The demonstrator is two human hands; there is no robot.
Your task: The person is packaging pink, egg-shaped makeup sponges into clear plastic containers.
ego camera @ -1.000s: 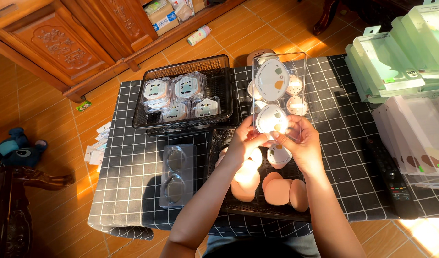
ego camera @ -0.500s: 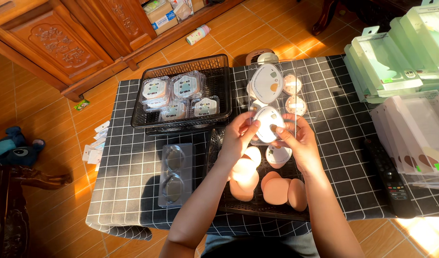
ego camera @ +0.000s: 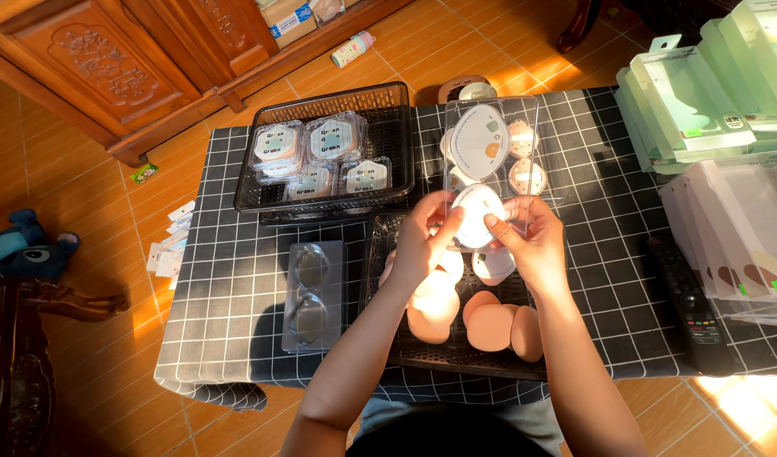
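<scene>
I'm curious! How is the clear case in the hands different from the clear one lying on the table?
The held clear case is lifted by both hands and has round white inserts inside. The flat clear case lies untouched on the checked tablecloth and looks empty. Both are see-through plastic with round pockets.

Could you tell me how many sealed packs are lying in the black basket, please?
4 packs in the black basket: back-left, back-right, front-left, front-right. More may lie beneath.

Two bare forearms ending in the left hand (ego camera: 418,245) and right hand (ego camera: 532,245); no sleeves, rings, watch or gloves. Below the elbows, dark clothing.
</scene>
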